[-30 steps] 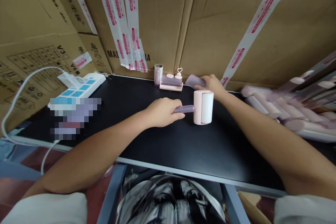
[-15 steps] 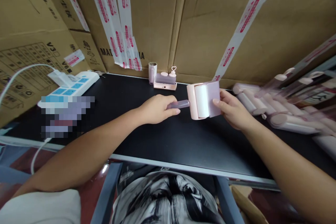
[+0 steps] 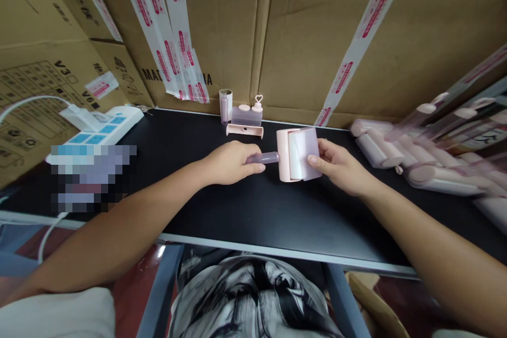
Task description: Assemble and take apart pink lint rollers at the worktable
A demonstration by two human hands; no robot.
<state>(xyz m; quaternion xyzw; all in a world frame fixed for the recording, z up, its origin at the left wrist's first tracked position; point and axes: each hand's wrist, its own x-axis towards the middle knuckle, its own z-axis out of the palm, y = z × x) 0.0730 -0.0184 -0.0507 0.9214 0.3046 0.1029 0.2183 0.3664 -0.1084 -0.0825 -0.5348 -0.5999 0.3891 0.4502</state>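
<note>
A lint roller with a pale pink frame and a white roll is held level above the black tabletop. My left hand is closed round its translucent purple handle. At the roller's right side, my right hand grips a translucent purple cover between thumb and fingers. The cover overlaps the right part of the roll and sits slightly tilted to it. Some right fingers are hidden behind the cover.
Against the cardboard at the back stand a small white-and-purple cylinder, a purple piece with pink tops and a pink tray-like part. Several lint rollers are piled at right. A power strip lies at left.
Both hands and the lint roller appear a little farther left, partly because the view shifted. The cover has tilted and overlaps more of the white roll.
</note>
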